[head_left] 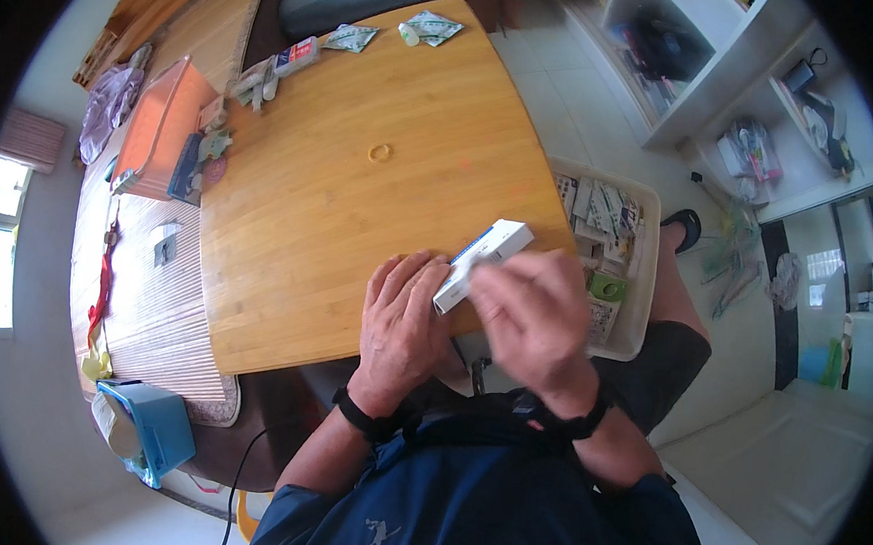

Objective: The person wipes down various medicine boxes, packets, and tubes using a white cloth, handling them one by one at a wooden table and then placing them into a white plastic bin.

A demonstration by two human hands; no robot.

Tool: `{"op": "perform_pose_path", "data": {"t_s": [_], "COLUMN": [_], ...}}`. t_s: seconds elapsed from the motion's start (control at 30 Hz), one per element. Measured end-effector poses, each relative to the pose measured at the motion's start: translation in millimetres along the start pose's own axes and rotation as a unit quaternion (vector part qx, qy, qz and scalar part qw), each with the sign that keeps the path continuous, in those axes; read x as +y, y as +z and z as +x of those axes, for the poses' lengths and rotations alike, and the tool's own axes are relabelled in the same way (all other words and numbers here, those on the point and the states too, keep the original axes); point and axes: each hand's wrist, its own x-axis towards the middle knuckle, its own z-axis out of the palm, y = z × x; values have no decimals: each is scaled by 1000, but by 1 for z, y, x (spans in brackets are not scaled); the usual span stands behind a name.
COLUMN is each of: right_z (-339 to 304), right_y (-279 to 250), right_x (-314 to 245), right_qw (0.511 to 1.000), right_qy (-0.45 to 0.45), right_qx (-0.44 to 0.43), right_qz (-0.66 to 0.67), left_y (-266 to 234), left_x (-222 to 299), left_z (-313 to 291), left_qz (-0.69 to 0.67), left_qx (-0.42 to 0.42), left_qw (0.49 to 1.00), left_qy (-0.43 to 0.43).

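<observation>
A slim white carton (499, 240) with a blue stripe along one edge lies slantwise at the near right of the wooden table (330, 216). Against its left side rests my left hand (404, 315), palm down, fingers stretched forward on the tabletop, their tips touching or nearly touching the carton. Over the carton's right side is my right hand (538, 324), with fingers bent and fingertips together. Motion smears those fingertips, so whether they pinch something small or the carton itself does not show. Each wrist wears a black band.
A yellowish ring (380, 153) lies mid-table. Foil packets (351, 37) and a small white bottle (409, 34) sit along the far edge. An orange bin (166, 126) stands at the left. Beside the table's right edge, a cream tray (641, 285) holds several small boxes.
</observation>
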Motion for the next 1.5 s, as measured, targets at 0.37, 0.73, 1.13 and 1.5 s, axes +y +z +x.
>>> {"op": "perform_pose_path", "data": {"t_s": [0.37,0.73,1.13,1.5], "right_z": [0,-2,-3,3], "right_y": [-10,-7,-3,-13], "right_x": [42,29,28,36], "right_qw": [992,995,999,955], "right_qy": [30,50,27,261], "right_qx": [56,29,13,20], "right_qz": [-106,-79,-42,141], "left_y": [2,2,4,4], "left_x": [-1,-1,0,-1], "left_z": [1,-1,1,2], "left_qz": [14,6,3,6], "left_qx": [-1,7,11,12], "left_qw": [1000,1000,1000,1000], "left_qy": [6,1,2,5]}}
